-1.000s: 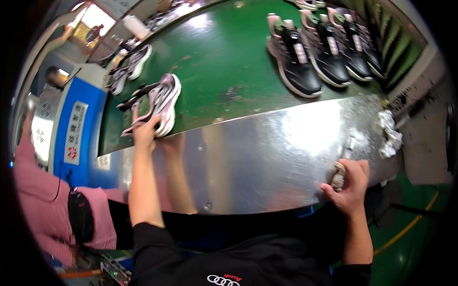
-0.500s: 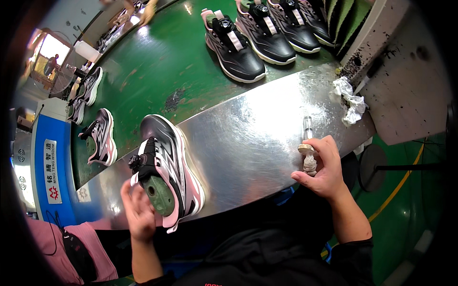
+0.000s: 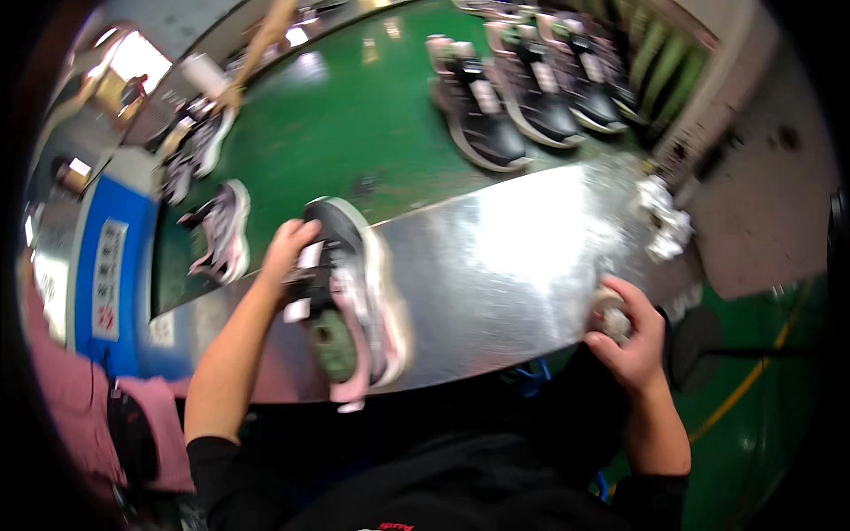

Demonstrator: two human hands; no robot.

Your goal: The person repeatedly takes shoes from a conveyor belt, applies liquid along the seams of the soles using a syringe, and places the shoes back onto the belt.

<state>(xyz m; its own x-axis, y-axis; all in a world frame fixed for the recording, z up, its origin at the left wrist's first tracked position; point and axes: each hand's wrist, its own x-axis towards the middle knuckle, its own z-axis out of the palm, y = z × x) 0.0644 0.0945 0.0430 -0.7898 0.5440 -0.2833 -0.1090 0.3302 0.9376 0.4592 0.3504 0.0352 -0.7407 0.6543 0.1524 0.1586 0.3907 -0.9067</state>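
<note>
A black, grey and pink sports shoe (image 3: 379,283) with a pale sole and a green piece inside its opening rests on the metal strip before me, toe pointing away. My left hand (image 3: 295,246) closes on its left side near the toe, blurred by motion; some fingers are hidden by the shoe. At the strip's right edge, my right hand (image 3: 633,332) is wrapped round a small tool with a tan round disc (image 3: 608,305) and a whitish, wrapped-looking part. The tool is blurred and its exact kind is unclear.
Several similar shoes (image 3: 482,124) line the far right of the green table (image 3: 354,133), and more (image 3: 221,232) stand at left. Crumpled white tissue (image 3: 662,217) lies by the grey panel. A blue machine panel (image 3: 119,274) and a person in pink (image 3: 159,416) are at left.
My left hand has moved from beside the heel opening up to the shoe's toe area and taken hold. My right hand has tilted the tool. The whole view has shifted.
</note>
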